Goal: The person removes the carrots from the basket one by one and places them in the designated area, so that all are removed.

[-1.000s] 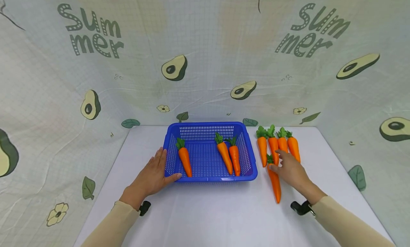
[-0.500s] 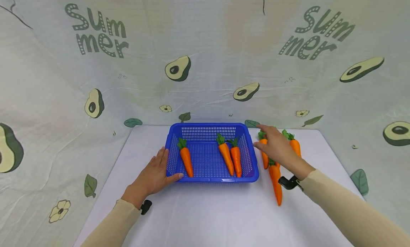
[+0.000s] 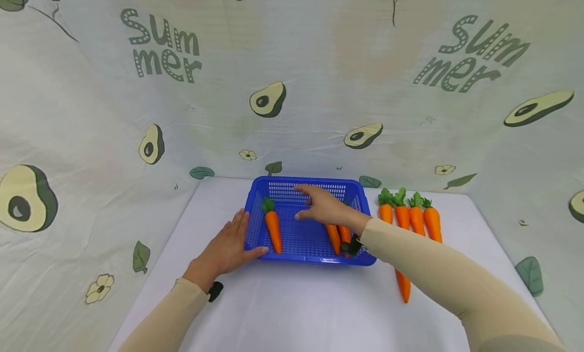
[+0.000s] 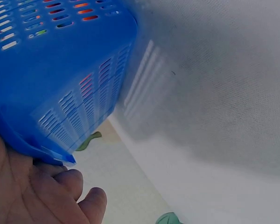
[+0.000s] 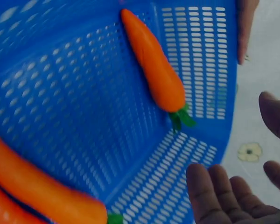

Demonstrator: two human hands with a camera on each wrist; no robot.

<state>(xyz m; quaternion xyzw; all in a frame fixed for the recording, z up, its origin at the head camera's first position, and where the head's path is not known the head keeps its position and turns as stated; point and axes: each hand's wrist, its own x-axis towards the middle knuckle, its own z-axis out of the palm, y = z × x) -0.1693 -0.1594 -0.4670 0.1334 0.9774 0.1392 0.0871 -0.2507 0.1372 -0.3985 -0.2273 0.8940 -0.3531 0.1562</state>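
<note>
A blue plastic basket (image 3: 301, 259) holds one carrot (image 3: 274, 231) along its left side and two more carrots (image 3: 333, 238) at the right, partly hidden under my right wrist. My left hand (image 3: 226, 248) rests against the basket's left rim, its fingers straight and the thumb over the front corner. Over the middle of the basket hovers my right hand (image 3: 326, 207), fingers and thumb spread apart with nothing between them. In the right wrist view, the left carrot (image 5: 156, 65) lies with its green top near the basket's end wall, apart from my right fingers (image 5: 203, 191).
To the right of the basket, several carrots (image 3: 432, 222) lie side by side on the white table (image 3: 283, 311), tops toward the back. Another carrot (image 3: 403, 286) lies in front of them, mostly behind my right forearm. A printed cloth (image 3: 310, 88) hangs behind.
My right hand has moved left from the carrots on the table to above the basket, carrying nothing. My left hand has stayed at the rim. The head view has shifted slightly.
</note>
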